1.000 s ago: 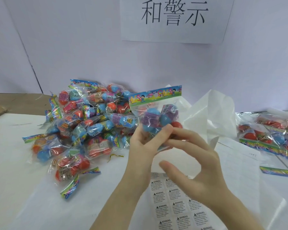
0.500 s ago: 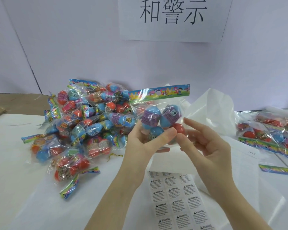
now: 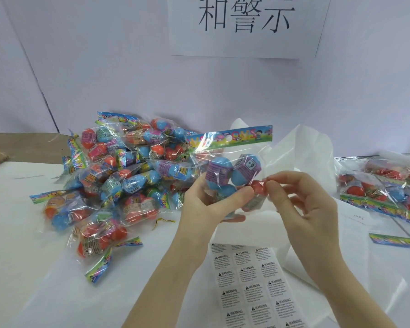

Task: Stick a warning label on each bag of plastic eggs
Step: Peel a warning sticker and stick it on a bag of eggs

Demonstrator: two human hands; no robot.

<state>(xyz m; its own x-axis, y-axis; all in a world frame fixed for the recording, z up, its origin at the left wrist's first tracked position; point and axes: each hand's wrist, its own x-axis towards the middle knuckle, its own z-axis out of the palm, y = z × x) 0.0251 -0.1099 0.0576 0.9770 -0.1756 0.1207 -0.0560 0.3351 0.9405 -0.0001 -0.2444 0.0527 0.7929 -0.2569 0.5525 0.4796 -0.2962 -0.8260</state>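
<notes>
1. A person's left hand [image 3: 206, 204] holds a clear bag [image 3: 232, 176] of plastic eggs upright above the table [image 3: 21, 268], thumb across its front and fingers behind.
2. The right hand [image 3: 308, 204] pinches the bag's right edge at a red egg [image 3: 258, 187] between thumb and forefinger; whether a label sits under those fingertips cannot be told.
3. A sheet of warning labels [image 3: 253, 285] lies on the table just below both hands.
4. A heap of bags [image 3: 118, 176] lies to the left, more bags [image 3: 384, 188] lie at the right edge.
5. A sign [image 3: 246, 22] with three Chinese characters hangs on the wall.
</notes>
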